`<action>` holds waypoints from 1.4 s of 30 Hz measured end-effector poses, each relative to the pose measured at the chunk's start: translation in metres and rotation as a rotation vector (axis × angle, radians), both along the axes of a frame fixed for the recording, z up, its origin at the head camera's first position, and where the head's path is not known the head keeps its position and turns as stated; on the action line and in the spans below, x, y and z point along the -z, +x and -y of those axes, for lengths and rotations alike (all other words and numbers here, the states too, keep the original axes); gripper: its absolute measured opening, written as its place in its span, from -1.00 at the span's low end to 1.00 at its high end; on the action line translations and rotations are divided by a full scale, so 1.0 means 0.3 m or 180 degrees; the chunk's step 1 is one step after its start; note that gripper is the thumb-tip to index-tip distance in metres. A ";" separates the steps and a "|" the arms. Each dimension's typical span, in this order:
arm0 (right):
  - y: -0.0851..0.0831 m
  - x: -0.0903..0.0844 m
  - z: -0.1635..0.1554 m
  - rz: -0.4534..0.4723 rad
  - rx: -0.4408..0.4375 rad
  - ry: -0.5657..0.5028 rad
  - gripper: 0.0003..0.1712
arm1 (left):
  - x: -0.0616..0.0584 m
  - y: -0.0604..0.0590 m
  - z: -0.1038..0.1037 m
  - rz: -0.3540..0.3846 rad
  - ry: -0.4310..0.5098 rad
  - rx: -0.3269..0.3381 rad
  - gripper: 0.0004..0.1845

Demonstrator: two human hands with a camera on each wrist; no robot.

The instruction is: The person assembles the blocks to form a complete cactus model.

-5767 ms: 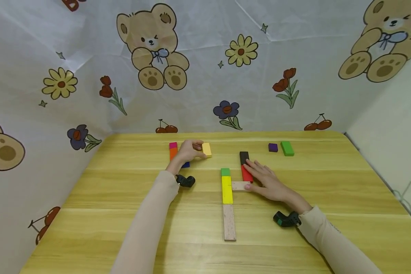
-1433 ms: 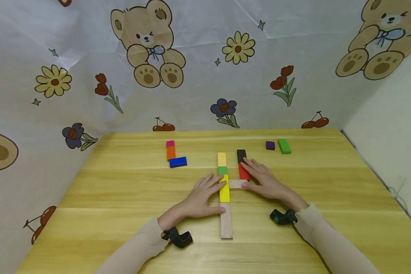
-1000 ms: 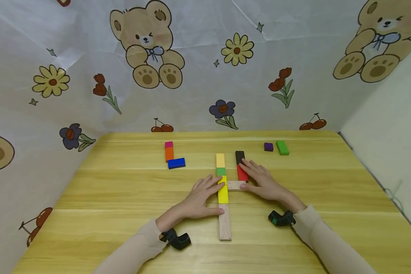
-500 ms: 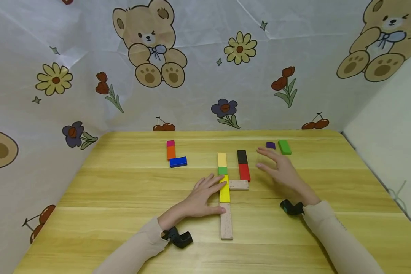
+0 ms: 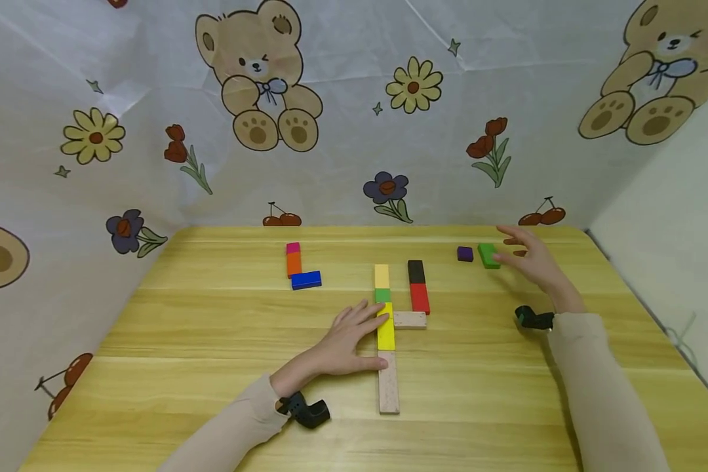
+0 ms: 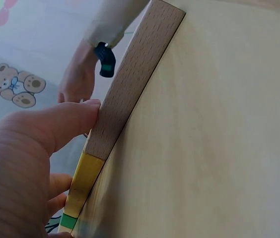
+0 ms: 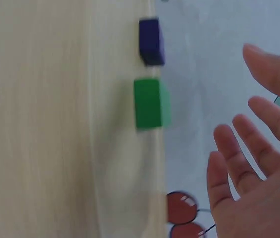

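My left hand [image 5: 342, 344] rests on a straight row of blocks, its thumb on the long plain wooden block [image 5: 389, 390] and fingertips on the yellow block [image 5: 386, 337]. A small green block [image 5: 382, 295] and a pale yellow block [image 5: 381, 276] continue that row. My right hand [image 5: 533, 263] hovers by the bright green block [image 5: 488, 256], fingers spread; the right wrist view shows a gap between hand and green block [image 7: 148, 103]. Left of it sits a purple block [image 5: 465, 254]. A short wooden block [image 5: 410, 320] joins the row sideways, with red [image 5: 419, 299] and black [image 5: 415, 271] blocks behind its right end.
At the back left lie a pink block [image 5: 293, 247], an orange block [image 5: 294, 265] and a blue block [image 5: 306, 280], close together on the wooden table [image 5: 212, 367]. A bear-printed sheet [image 5: 342, 118] hangs behind the table's far edge.
The pale yellow block, once in my left hand, now ends the row, where the left hand rests. My right hand left the red and black blocks and moved back and right, to the green block.
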State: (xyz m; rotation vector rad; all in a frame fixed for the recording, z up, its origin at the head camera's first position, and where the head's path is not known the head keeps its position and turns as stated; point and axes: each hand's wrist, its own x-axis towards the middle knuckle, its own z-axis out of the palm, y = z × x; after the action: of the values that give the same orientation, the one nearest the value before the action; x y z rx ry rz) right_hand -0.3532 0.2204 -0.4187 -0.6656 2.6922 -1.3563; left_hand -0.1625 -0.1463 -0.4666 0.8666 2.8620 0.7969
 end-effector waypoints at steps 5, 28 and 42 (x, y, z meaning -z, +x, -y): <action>-0.049 0.026 -0.035 0.0467 -0.0041 0.0008 -0.18 | 0.002 -0.005 0.000 -0.0031 0.0003 0.0010 -0.15; -0.114 0.102 -0.055 0.0947 -0.0227 0.0279 -0.09 | 0.002 -0.002 0.002 0.0003 0.0014 -0.0022 -0.14; -0.117 0.110 -0.054 0.0860 -0.0188 0.0487 -0.14 | 0.001 0.000 0.005 -0.0028 -0.0012 -0.0011 -0.14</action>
State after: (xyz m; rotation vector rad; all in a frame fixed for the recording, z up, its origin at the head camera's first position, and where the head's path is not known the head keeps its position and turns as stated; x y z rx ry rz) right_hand -0.3883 0.2368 -0.4517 -0.5027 2.5080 -1.1215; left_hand -0.1626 -0.1479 -0.4670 0.8671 2.8723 0.7900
